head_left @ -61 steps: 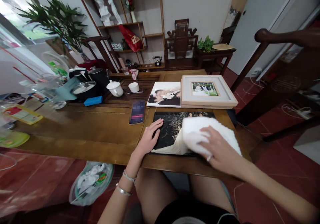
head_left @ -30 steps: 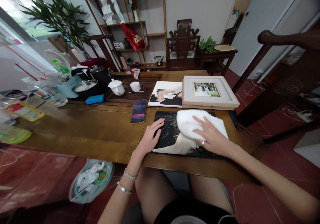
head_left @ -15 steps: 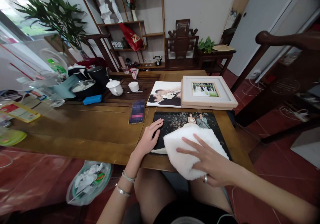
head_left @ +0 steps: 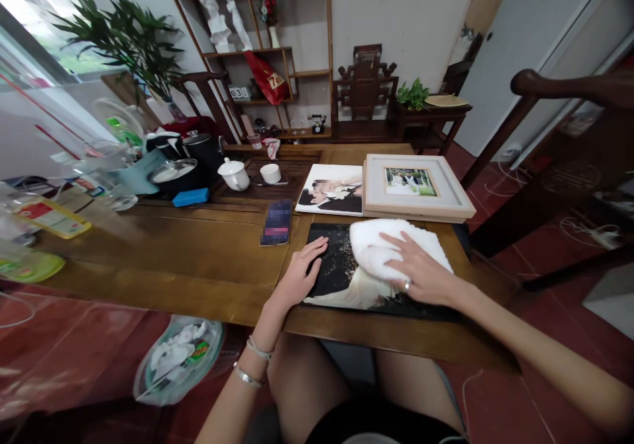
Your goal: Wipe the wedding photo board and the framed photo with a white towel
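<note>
A dark photo print (head_left: 337, 269) lies flat on the wooden table (head_left: 198, 259) in front of me. My left hand (head_left: 300, 273) rests flat on its left edge, fingers stretched out. My right hand (head_left: 421, 273) presses a white fluffy towel (head_left: 381, 246) onto the upper right part of the print, fingers spread over the cloth. A ring shows on one finger. The towel hides much of the picture.
Behind the print lie a second photo print (head_left: 331, 189) and a pale framed photo (head_left: 411, 189). A phone (head_left: 277, 222) lies to the left. A teapot (head_left: 234, 174), cup (head_left: 270, 173), kettles and bottles stand further left. A bin (head_left: 176, 358) sits on the floor.
My right hand slid the towel from the near edge of the print back up to its far right part. My left hand stayed in place.
</note>
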Demonstrator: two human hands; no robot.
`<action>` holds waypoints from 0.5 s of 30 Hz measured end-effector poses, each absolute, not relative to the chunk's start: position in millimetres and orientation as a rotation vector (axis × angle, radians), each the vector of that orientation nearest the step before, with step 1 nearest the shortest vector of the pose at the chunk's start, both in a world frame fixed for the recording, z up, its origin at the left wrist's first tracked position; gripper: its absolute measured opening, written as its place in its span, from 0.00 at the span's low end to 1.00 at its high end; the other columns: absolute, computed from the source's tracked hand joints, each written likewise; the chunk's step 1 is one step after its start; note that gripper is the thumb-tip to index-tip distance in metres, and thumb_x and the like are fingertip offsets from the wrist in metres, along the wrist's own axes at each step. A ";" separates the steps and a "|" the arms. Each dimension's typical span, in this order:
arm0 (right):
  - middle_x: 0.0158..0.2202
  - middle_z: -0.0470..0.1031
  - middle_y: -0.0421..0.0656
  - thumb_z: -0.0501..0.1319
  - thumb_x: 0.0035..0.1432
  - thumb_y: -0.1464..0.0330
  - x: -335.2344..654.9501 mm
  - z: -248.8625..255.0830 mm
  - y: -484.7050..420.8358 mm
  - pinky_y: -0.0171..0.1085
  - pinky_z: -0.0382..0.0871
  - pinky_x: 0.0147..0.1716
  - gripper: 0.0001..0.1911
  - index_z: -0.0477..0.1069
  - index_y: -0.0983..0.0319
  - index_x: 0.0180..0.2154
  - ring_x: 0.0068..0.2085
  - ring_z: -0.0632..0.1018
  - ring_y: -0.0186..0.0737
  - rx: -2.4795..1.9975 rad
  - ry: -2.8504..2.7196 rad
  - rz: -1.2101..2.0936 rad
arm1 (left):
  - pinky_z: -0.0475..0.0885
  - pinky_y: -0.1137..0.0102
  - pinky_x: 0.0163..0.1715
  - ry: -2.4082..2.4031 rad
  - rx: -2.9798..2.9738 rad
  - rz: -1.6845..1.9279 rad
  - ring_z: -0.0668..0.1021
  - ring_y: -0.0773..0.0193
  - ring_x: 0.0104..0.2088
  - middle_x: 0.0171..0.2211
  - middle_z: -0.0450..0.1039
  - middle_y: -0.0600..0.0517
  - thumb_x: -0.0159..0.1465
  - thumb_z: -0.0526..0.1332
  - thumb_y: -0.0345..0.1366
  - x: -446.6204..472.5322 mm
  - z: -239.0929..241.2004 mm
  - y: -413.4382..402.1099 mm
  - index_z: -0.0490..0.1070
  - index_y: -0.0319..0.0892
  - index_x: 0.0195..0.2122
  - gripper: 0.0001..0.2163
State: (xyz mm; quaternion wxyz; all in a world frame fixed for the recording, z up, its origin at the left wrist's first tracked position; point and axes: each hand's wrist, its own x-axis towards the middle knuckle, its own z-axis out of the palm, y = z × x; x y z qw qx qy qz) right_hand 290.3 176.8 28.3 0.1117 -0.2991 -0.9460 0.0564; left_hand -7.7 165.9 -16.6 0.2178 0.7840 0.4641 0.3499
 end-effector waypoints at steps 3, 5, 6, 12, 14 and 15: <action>0.63 0.60 0.48 0.57 0.53 0.71 270.1 30.4 136.4 0.68 0.36 0.59 0.16 0.74 0.59 0.44 0.67 0.47 0.57 -0.774 -2.809 0.307 | 0.59 0.53 0.61 1.307 2.171 0.959 0.64 0.59 0.62 0.60 0.64 0.47 0.68 0.49 0.33 -6.7 -15.6 165.2 0.66 0.46 0.55 0.16; 0.64 0.57 0.44 0.58 0.50 0.71 258.9 31.7 116.5 0.69 0.33 0.59 0.17 0.74 0.57 0.44 0.67 0.45 0.59 -0.730 -2.819 0.379 | 0.59 0.53 0.61 1.321 2.174 0.953 0.64 0.58 0.62 0.60 0.64 0.46 0.68 0.49 0.33 -6.4 -15.1 165.1 0.66 0.45 0.55 0.16; 0.65 0.57 0.44 0.59 0.49 0.71 255.3 32.1 111.4 0.69 0.33 0.59 0.18 0.74 0.57 0.44 0.67 0.45 0.59 -0.711 -2.825 0.402 | 0.59 0.53 0.61 1.324 2.174 0.953 0.64 0.58 0.62 0.60 0.64 0.46 0.68 0.49 0.33 -6.3 -15.0 165.2 0.66 0.44 0.55 0.16; 0.61 0.63 0.53 0.55 0.55 0.72 270.1 28.3 155.1 0.65 0.41 0.60 0.16 0.73 0.61 0.45 0.66 0.51 0.55 -0.826 -2.770 0.286 | 0.58 0.54 0.61 1.286 2.177 0.963 0.64 0.59 0.62 0.60 0.64 0.47 0.68 0.49 0.33 -7.9 -16.5 166.1 0.66 0.46 0.56 0.17; 0.60 0.64 0.57 0.54 0.59 0.69 282.0 26.3 181.2 0.65 0.44 0.60 0.15 0.72 0.63 0.46 0.65 0.55 0.55 -0.943 -2.710 0.189 | 0.58 0.54 0.61 1.283 2.183 0.957 0.64 0.59 0.62 0.60 0.64 0.48 0.68 0.49 0.34 -8.5 -17.1 166.2 0.66 0.46 0.56 0.16; 0.60 0.63 0.58 0.53 0.61 0.68 287.2 25.6 192.0 0.64 0.45 0.60 0.14 0.72 0.64 0.46 0.64 0.56 0.55 -0.991 -2.685 0.148 | 0.58 0.54 0.61 1.288 2.183 0.948 0.64 0.59 0.63 0.61 0.64 0.48 0.68 0.48 0.34 -8.7 -17.3 166.2 0.66 0.46 0.56 0.16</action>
